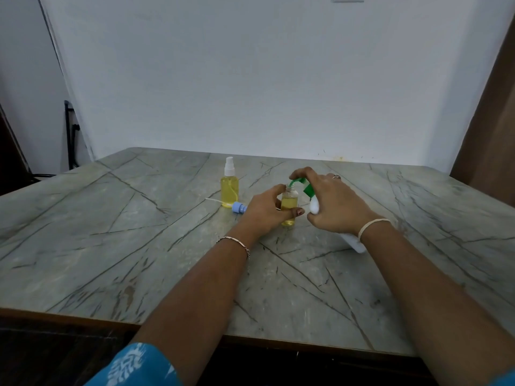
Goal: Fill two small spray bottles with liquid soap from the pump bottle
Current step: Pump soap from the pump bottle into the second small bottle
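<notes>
On the grey-green veined stone worktop [139,246], the left hand [266,207] curls its fingers [274,192] round an upright small clear uncapped bottle of yellow liquid [289,203]. The right hand [331,203] grips a tilted white pump bottle with green head [315,206] (nozzle at the small bottle's mouth). Further left stands a white-capped yellow-filled spray bottle [229,188], with a blue spray cap [239,208] lying just beside it.

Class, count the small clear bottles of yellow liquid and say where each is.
2. The white-capped bottle stands on the grey veined table; the uncapped bottle is gripped by the left hand, under the green nozzle of the white pump bottle. None looks hidden.
</notes>
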{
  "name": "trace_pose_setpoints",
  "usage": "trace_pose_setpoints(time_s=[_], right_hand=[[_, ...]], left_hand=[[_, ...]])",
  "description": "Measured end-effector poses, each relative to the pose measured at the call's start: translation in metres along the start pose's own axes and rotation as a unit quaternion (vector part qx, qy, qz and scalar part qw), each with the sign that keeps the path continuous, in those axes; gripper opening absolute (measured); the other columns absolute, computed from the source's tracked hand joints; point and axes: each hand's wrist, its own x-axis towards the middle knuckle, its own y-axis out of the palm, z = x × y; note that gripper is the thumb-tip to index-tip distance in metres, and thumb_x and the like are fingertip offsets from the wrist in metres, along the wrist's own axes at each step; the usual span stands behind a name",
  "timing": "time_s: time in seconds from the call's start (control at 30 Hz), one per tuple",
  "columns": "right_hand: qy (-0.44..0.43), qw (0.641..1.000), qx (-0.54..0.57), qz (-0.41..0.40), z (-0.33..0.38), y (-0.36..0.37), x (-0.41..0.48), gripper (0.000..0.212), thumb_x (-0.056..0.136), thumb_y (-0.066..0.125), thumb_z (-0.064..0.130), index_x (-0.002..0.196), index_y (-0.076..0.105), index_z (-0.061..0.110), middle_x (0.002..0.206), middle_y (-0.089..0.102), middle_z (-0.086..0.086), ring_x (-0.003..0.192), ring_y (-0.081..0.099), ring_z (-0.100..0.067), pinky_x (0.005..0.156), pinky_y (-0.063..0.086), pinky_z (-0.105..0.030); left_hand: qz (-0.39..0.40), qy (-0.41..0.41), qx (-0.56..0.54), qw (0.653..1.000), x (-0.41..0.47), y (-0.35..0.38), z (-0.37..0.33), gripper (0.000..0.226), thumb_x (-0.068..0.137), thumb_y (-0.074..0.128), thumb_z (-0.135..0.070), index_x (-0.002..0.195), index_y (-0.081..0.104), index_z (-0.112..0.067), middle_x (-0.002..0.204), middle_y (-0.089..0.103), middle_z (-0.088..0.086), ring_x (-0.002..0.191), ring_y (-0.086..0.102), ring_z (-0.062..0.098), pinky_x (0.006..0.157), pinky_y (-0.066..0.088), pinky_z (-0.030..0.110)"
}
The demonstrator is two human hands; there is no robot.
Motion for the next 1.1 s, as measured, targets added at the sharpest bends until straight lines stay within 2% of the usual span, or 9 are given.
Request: trace_pose_setpoints(time_s=[0.13, 0.3, 0.47, 0.57, 0.73, 0.87, 1.1], right_hand=[[0.002, 1.0, -0.022, -0.022, 0.0014, 0.0027, 0.0022, 0.071, 0.07, 0.07, 0.02, 0.13, 0.035, 0.033, 0.113, 0.063, -0.003, 0.096, 0.051, -0.024, 0.077, 0.049, -0.036], [0.003, 0.998, -0.051, -0.027, 0.0017, 0.0037, 0.0005, 0.075, 0.07, 0.07, 0.023, 0.134, 0.032, 0.036, 0.11, 0.063, -0.003, 0.093, 0.052, -0.024, 0.075, 0.049, -0.035], [0.008, 0.997, -0.078, 0.004, 0.0011, -0.0013, -0.0028, 0.098, 0.071, 0.067, 0.022, 0.147, 0.011, 0.049, 0.091, 0.057, -0.003, 0.088, 0.049, -0.024, 0.072, 0.05, -0.038], [0.019, 0.997, -0.077, 0.009, 0.0032, -0.0024, -0.0026, 0.112, 0.07, 0.071, 0.021, 0.148, -0.003, 0.053, 0.09, 0.056, -0.003, 0.083, 0.049, -0.023, 0.07, 0.051, -0.039], [0.024, 0.997, -0.067, 0.007, 0.0031, -0.0014, -0.0012, 0.087, 0.069, 0.067, 0.022, 0.14, 0.021, 0.041, 0.095, 0.059, -0.002, 0.087, 0.051, -0.024, 0.072, 0.049, -0.037], [0.019, 0.997, -0.078, -0.009, 0.0027, 0.0022, 0.0005, 0.08, 0.069, 0.069, 0.023, 0.136, 0.027, 0.035, 0.103, 0.062, -0.002, 0.088, 0.051, -0.022, 0.076, 0.049, -0.036], [0.02, 0.996, -0.076, -0.032, 0.0035, 0.0046, 0.0031, 0.072, 0.068, 0.071, 0.024, 0.126, 0.031, 0.032, 0.112, 0.064, -0.003, 0.092, 0.052, -0.023, 0.083, 0.052, -0.043]], left_hand=[[-0.005, 0.004, 0.011, 1.0, 0.0018, 0.0006, 0.002, 0.063, 0.08, 0.074, -0.042, 0.133, 0.049, -0.02, 0.108, 0.069, 0.008, 0.087, 0.058, 0.013, 0.077, 0.041, 0.022], [-0.002, 0.0, 0.009, 1.0, 0.0018, 0.0007, 0.0014, 0.064, 0.08, 0.073, -0.043, 0.134, 0.048, -0.021, 0.108, 0.067, 0.007, 0.09, 0.059, 0.015, 0.078, 0.041, 0.023], [-0.003, -0.004, 0.001, 1.0, 0.0029, 0.0023, 0.0032, 0.062, 0.078, 0.074, -0.046, 0.131, 0.05, -0.023, 0.104, 0.069, 0.007, 0.094, 0.065, 0.02, 0.084, 0.05, 0.029], [-0.006, -0.001, 0.007, 1.0, 0.0016, 0.0018, 0.0016, 0.063, 0.079, 0.074, -0.045, 0.132, 0.05, -0.023, 0.103, 0.069, 0.006, 0.092, 0.064, 0.019, 0.083, 0.049, 0.029], [-0.007, -0.002, -0.001, 1.0, 0.0015, 0.0013, 0.0013, 0.06, 0.079, 0.074, -0.044, 0.131, 0.051, -0.023, 0.101, 0.069, 0.005, 0.092, 0.064, 0.019, 0.083, 0.049, 0.029], [-0.006, 0.0, -0.002, 1.0, 0.0007, 0.0009, 0.0003, 0.061, 0.079, 0.074, -0.044, 0.132, 0.05, -0.022, 0.104, 0.069, 0.006, 0.094, 0.064, 0.02, 0.085, 0.049, 0.031], [-0.003, 0.002, 0.0, 1.0, -0.0006, 0.0003, -0.0014, 0.061, 0.08, 0.074, -0.042, 0.133, 0.05, -0.023, 0.104, 0.069, 0.006, 0.09, 0.063, 0.016, 0.078, 0.044, 0.023]])
